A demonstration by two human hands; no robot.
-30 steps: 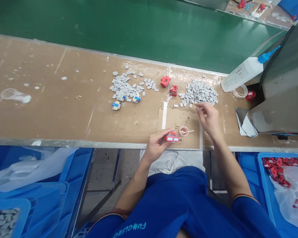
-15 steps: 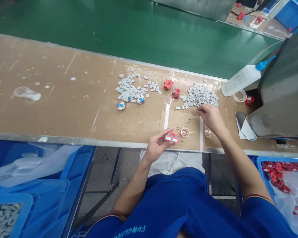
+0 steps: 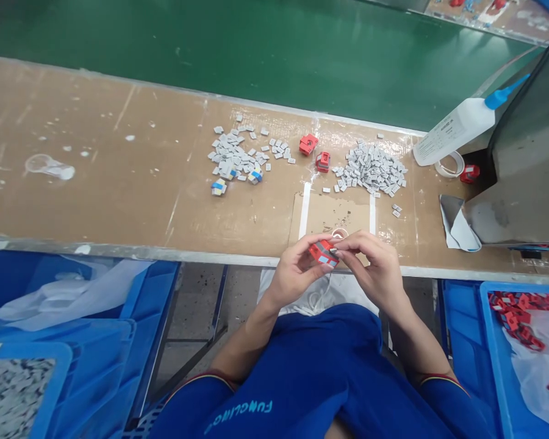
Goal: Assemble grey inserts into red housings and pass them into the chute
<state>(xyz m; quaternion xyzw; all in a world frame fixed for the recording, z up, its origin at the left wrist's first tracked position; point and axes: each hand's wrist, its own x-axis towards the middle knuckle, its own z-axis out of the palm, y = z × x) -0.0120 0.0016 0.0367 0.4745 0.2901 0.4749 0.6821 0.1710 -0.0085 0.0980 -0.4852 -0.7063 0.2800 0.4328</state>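
My left hand grips a small red toy vehicle part with pale panels on its near side, just over the table's front edge. Pinched fingers of my right hand meet the part's right side, with a small grey tile between the tips, mostly hidden. Just behind both hands is a small round cup, partly covered by them. Farther back lies a pile of grey tiles. Two more red parts, one grey-trimmed and one plain, sit left of that pile.
Another pile of light tiles lies to the left, with blue-and-yellow pieces by it. A white bottle with a blue nozzle leans beside a tape roll and metal housing. Blue bins flank me below the table.
My right hand has come from the grey tile pile down to the red part in my left hand. The red part is now turned at an angle. The camera view has shifted slightly.
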